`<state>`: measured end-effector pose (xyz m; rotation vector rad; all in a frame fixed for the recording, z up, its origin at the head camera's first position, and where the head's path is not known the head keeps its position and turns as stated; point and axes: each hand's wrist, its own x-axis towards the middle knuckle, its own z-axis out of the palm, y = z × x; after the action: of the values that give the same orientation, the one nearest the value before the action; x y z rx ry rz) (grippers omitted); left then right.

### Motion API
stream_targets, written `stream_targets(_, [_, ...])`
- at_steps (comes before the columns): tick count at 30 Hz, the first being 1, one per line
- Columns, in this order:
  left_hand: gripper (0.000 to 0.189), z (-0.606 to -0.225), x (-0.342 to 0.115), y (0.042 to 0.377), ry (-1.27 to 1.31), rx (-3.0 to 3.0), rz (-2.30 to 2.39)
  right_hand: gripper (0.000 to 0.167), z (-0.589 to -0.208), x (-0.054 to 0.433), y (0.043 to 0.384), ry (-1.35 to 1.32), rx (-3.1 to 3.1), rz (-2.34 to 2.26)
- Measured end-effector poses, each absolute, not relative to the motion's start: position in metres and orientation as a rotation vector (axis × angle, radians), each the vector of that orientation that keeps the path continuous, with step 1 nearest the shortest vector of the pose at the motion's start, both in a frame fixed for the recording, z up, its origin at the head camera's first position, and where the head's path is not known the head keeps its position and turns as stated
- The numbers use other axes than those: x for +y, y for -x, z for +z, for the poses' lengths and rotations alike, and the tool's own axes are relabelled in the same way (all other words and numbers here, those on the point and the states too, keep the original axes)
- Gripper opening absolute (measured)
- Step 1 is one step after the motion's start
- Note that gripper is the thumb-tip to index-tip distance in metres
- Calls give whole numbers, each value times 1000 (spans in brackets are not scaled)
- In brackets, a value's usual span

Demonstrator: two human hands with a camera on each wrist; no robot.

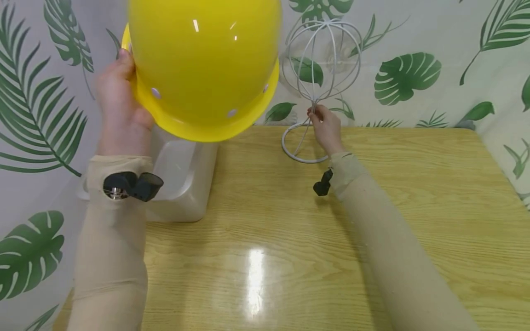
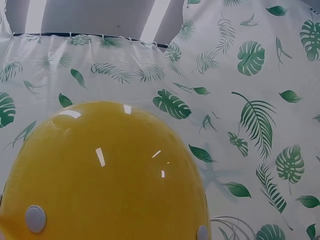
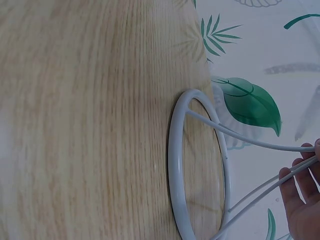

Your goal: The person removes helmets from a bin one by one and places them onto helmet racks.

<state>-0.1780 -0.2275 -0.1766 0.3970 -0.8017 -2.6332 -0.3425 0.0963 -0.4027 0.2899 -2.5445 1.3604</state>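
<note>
A yellow hard hat is held up at the upper left of the head view, its dome toward the camera. My left hand grips its brim at the left side, thumb on the outside and the other fingers hidden behind. In the left wrist view the shiny dome of the hard hat fills the lower left. My right hand pinches the narrow neck of a white wire hat stand. The stand's round base rests on the table near the back edge, and its wire globe rises above the hand.
Below the hard hat, a white plastic bin stands at the table's left side, partly covered by the left arm and the hat. Behind the wooden table hangs a leaf-patterned curtain, close to the stand.
</note>
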Motion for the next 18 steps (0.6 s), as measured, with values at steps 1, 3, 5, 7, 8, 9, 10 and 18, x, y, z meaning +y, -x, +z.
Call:
stream_targets(1, [27,-176,-226,179,-395,-789,-2642,19,-403,96,342,-288,-2543,1360])
stream_targets(3, [27,-176,-222,183,-373,-741,-2682,19,-402,96,342,-283,-2546,1360])
stream_targets(5, [26,-175,-218,186,-365,-705,-2709,19,-402,96,342,-279,-2553,1363])
stream_targets(7, [25,-174,-214,189,-356,-671,-2733,20,-402,97,343,-275,-2562,1365])
stream_targets(8, [25,-174,-212,191,-359,-652,-2744,20,-402,97,343,-271,-2568,1368])
stream_targets(9, [24,-173,-210,192,-366,-639,-2750,21,-401,97,343,-265,-2576,1371])
stream_targets(10, [24,-173,-208,194,-373,-624,-2758,21,-401,97,342,-261,-2582,1373])
stream_targets(18, [22,-168,-189,204,-415,-574,-2780,23,-400,97,343,-254,-2609,1378])
